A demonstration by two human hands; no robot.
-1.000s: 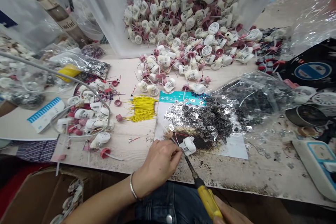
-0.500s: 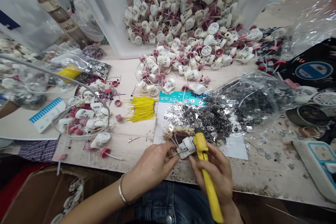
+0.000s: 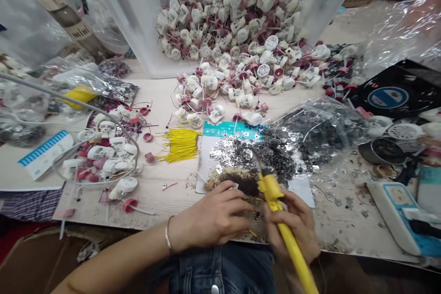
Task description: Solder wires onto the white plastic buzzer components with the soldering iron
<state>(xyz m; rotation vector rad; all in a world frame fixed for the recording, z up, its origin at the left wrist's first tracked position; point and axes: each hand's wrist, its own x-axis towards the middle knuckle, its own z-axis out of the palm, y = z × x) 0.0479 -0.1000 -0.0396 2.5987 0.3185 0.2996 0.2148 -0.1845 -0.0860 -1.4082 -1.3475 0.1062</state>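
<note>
left hand (image 3: 210, 213) curled in tight, fingers (image 3: 230, 193) closed around a small white plastic part (image 3: 234, 187) — nearly buried under them, just a sliver showing. right hand (image 3: 292, 225) wrapped firmly around the yellow soldering iron (image 3: 275, 197), handle running back toward the person's lap, tip angled up and away over a heap of silver metal scraps (image 3: 248, 156). no visible contact between iron and white part. both hands sit close together, right above a dark scorched patch (image 3: 243, 183) on a sheet of paper (image 3: 205, 179). a thin bracelet (image 3: 167, 234) rings the left wrist. out to the left, a bundle of yellow wires (image 3: 179, 145) lies on the wooden table (image 3: 155, 96), beside a scatter of white parts with red caps (image 3: 106, 156). further up, a clear plastic bin (image 3: 134, 23) is heaped with more of them — and they've spilled out across the table (image 3: 234, 87). to the right, a crinkled plastic bag (image 3: 320, 133) of dark scraps touches the silver heap.
</note>
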